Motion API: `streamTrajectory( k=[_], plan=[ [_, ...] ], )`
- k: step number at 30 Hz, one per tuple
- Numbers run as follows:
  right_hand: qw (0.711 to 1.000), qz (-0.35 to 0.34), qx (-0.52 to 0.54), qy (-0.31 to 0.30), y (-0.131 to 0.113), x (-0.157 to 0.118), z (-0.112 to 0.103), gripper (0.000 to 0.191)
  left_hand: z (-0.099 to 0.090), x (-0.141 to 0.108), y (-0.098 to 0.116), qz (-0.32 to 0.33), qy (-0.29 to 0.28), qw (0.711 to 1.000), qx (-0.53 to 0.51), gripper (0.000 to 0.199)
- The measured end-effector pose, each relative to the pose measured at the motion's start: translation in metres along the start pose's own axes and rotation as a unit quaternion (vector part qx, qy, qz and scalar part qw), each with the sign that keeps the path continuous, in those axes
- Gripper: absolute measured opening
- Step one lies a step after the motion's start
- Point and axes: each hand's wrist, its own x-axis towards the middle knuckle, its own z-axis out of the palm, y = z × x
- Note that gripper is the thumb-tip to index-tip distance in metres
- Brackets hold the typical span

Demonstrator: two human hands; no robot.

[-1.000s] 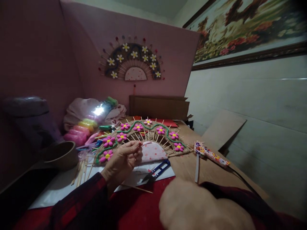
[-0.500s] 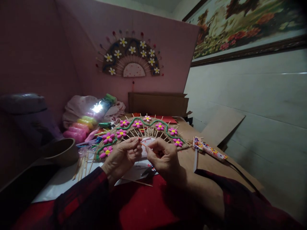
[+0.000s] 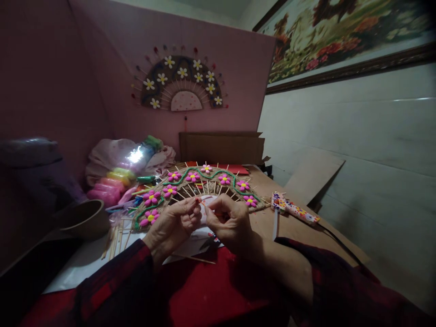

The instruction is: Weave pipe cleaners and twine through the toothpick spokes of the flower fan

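Observation:
My left hand is closed in a pinch on a small dark red piece, perhaps a bead; it is too small to tell. A thin orange cord runs between the two hands. My right hand pinches that cord between thumb and bent forefinger. Just behind both hands lies a half-round fan of wound twine and thin sticks, with pink clay flowers and a wavy green strand. Its pale centre piece is partly hidden by my hands.
A flower-patterned glue gun lies on the right, its cable trailing. Loose sticks and a brown round container are on the left, near bagged coloured clay. A similar fan hangs on the pink wall.
The view has shifted slightly, so the scene sits a little further left. Both hands keep their pinch, and less of the orange cord shows between them.

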Motion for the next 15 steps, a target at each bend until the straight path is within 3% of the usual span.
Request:
streamTrajectory(
  k=[15],
  plan=[
    [1.0, -0.002, -0.013, -0.005, 0.0, 0.0, 0.0008, 0.009, 0.0042, -0.0018, 0.0005, -0.012, -0.018, 1.0, -0.013, 0.016]
  ],
)
